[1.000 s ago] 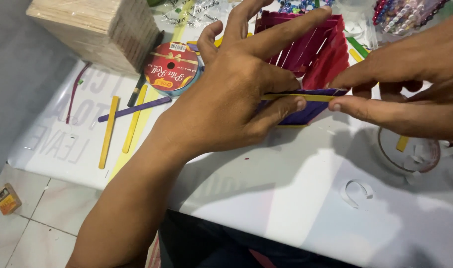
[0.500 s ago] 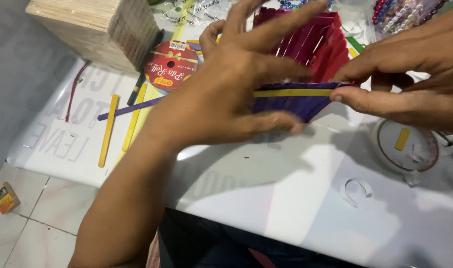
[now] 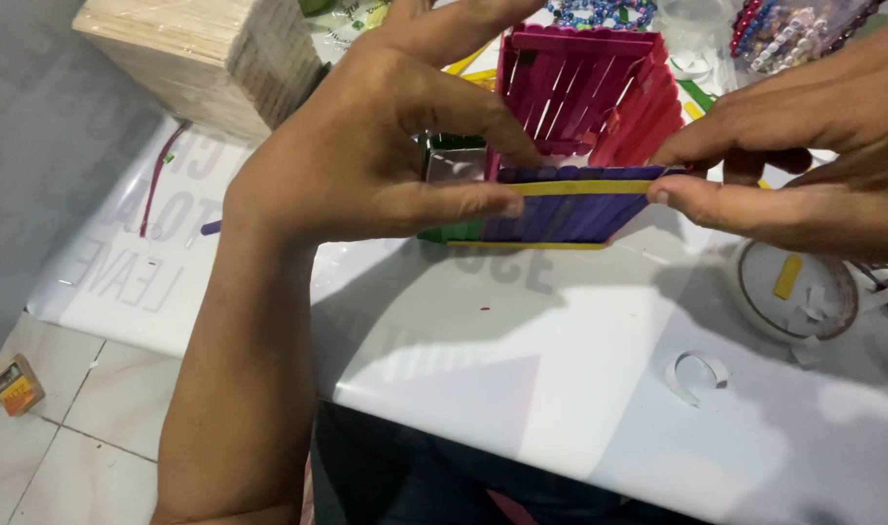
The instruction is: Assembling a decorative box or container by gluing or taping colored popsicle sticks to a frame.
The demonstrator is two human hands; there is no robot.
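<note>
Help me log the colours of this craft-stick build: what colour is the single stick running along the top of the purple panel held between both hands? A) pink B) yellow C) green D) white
B: a yellow stick lies lengthwise across the upper edge of the purple stick panel, pinched between the left hand and the right hand.
</note>
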